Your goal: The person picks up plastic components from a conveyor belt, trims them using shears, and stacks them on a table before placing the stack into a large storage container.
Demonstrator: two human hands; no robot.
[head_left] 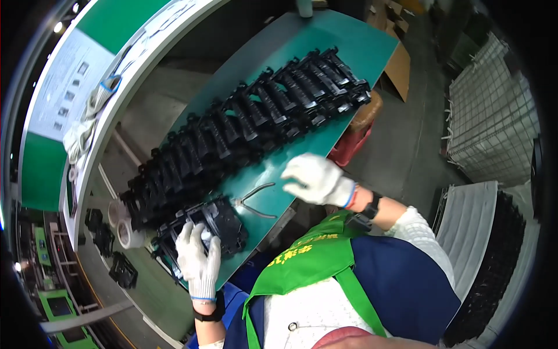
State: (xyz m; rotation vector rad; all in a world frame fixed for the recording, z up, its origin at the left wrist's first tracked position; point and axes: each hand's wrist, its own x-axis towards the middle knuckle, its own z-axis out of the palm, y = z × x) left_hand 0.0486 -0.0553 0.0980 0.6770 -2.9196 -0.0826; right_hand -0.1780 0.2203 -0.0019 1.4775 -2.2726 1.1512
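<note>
My left hand, in a white knit glove, rests on a black plastic frame-like part at the table's near left corner. Its fingers are stretched out and apart over the part, and a small pale patch shows between them. Just right of this part lies a pair of pliers with its handles spread. My right hand, gloved too, is raised near the table's right edge, right of the pliers. Its fingers are loosely bent and apart, with nothing visible in them. Beyond both hands runs a long row of similar black plastic parts.
The parts cover much of the green table. Tape rolls and loose black parts sit at the left. A white-edged bench holds spare gloves. At the right are a red stool and a covered wire cage.
</note>
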